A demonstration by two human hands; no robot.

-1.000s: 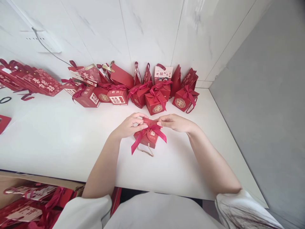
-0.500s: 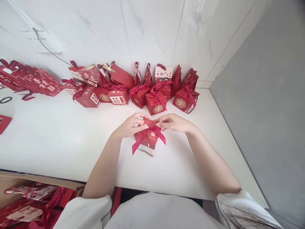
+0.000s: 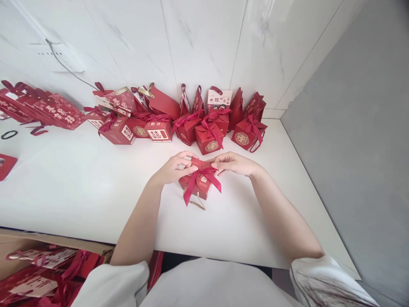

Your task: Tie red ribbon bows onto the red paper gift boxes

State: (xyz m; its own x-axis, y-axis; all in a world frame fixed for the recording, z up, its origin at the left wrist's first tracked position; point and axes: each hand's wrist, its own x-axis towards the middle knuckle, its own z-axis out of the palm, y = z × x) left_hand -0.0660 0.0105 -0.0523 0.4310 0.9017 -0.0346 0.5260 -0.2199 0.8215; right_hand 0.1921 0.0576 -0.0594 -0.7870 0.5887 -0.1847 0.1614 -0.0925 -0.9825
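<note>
Though between both hands (image 3: 174,169) (image 3: 237,164), ribboned box (image 3: 202,185) well inside tabletop (image 3: 96,183) edges, roomiest leftward.

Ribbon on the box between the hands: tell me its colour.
The ribbon is a plain pinkish red; the head view shows it best.

White worktop (image 3: 89,187): ribboned red boxes (image 3: 157,131), lined along back edge; red bags (image 3: 60,111), same edge, farther left; black loop (image 3: 9,131), before bags. Cardboard carton (image 3: 14,244), beside front edge, left.
</note>
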